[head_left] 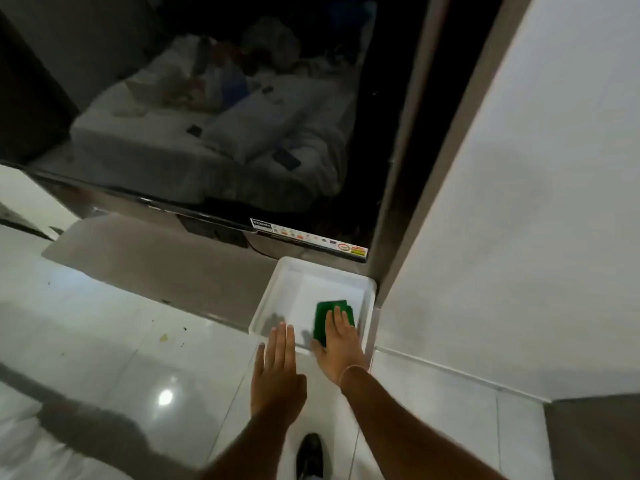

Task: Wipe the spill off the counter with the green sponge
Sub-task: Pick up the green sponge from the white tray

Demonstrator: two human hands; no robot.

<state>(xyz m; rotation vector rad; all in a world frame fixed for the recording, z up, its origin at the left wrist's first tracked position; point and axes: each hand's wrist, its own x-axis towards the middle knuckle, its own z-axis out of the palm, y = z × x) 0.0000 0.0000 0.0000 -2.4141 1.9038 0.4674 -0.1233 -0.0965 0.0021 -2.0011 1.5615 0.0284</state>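
Observation:
A green sponge (329,315) lies inside a white plastic tray (277,306) at the foot of a dark screen. My right hand (341,348) covers the sponge's near half, fingers laid over its top and thumb against its left edge. My left hand (277,372) hovers flat and open just in front of the tray's near rim, holding nothing. A yellowish blot (163,337) and a few dark specks (184,329) mark the glossy white surface (104,341) to the left of the tray.
A large dark TV screen (207,116) stands right behind the tray, reflecting a bed. A white wall panel (519,202) closes off the right side. A dark shoe (310,455) shows below between my forearms.

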